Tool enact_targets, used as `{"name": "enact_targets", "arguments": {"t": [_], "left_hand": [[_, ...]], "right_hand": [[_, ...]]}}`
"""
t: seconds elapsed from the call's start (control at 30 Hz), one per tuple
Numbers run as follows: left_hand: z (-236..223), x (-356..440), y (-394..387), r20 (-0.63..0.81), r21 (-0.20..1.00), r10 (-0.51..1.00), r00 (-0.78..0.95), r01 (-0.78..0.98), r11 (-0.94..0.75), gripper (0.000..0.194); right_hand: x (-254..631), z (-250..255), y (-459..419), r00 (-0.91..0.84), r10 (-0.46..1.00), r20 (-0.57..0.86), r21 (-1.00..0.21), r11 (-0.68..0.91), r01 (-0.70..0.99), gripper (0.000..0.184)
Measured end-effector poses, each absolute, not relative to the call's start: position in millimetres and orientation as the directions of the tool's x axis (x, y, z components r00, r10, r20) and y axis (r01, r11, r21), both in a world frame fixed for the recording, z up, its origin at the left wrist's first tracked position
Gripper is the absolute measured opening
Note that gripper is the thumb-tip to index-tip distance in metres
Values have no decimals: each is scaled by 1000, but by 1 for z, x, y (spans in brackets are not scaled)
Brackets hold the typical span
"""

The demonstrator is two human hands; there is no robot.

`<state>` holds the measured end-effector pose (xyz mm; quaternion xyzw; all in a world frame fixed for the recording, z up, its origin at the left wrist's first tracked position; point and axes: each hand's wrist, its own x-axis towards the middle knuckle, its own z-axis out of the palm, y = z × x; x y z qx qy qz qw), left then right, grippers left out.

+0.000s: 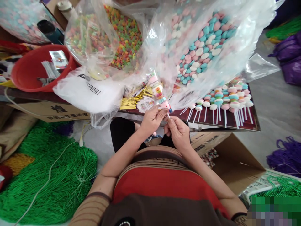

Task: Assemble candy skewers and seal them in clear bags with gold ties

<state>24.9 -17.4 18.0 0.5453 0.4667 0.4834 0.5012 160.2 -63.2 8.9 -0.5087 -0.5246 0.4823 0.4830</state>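
Observation:
Between my hands, over the table's front edge, is a candy skewer [159, 91] in a clear printed wrapper, tilted with its stick toward me. My left hand [152, 118] pinches the wrapper's lower end. Just right of it, my right hand [177, 129] grips the white stick below the candies. Gold twist ties [131, 103] lie in a bundle on the table left of the skewer, beside flat printed wrappers [145, 104]. To the right, several candy skewers [232, 100] with white sticks lie piled along the table edge, sticks pointing toward me.
Behind my hands sit open plastic bags of ring candies [127, 37] and of pink, white and blue candies [204, 47]. A red basin [21, 75] and a white bag [87, 91] stand left. An open carton [237, 160] is below right; green netting [51, 175] is heaped below left.

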Motion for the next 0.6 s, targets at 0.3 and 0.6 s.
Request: {"name": "enact_targets", "arguments": {"t": [0.3, 0.6], "left_hand": [[10, 25, -18, 176, 945, 981, 86, 265, -193, 57], [14, 16, -20, -26, 992, 979, 205, 125, 0, 56]], "right_hand": [[165, -3, -58, 61, 984, 167, -933, 138, 332, 35], [171, 1, -53, -115, 989, 92, -966, 116, 229, 45]]}}
